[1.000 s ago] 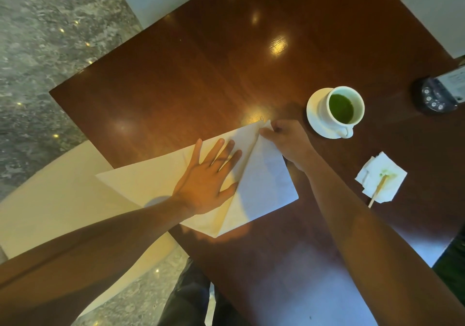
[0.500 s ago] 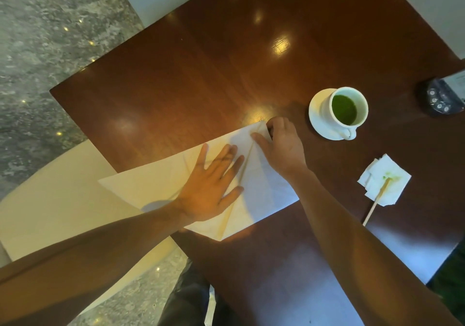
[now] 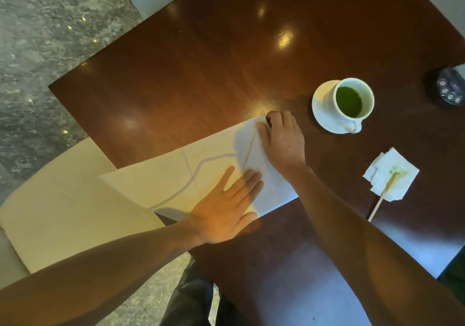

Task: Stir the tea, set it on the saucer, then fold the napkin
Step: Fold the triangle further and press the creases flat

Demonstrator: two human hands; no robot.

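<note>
Where the dark wooden table (image 3: 201, 74) meets the viewer at its near corner, a large white napkin (image 3: 161, 182) lies partly folded, its long axis running from a left point that overhangs the table edge above a cream chair seat (image 3: 57, 212) up and rightward to a far corner near the table's middle. Left hand (image 3: 226, 207), fingers spread and flat, presses the near part of the napkin against the tabletop beside a diagonal crease. Right hand (image 3: 281, 139), fingers curled downward, bears on the far corner of the folded flap; whether it pinches the paper or only presses it cannot be told. Both forearms enter from the near edge and frame the napkin's right portion. To the right, apart from the napkin, a small crumpled tissue (image 3: 392, 174) stained green carries a wooden stirrer (image 3: 380, 200) whose near end points toward the viewer. Farther off, just beyond the right hand, a white cup (image 3: 352, 104) of green tea stands on its saucer (image 3: 319, 104), handle turned toward the viewer. A dark round object (image 3: 448, 89) sits at the right border, cropped. Bare tabletop extends beyond the napkin to the far corner; grey stone floor (image 3: 37, 48) lies left.
</note>
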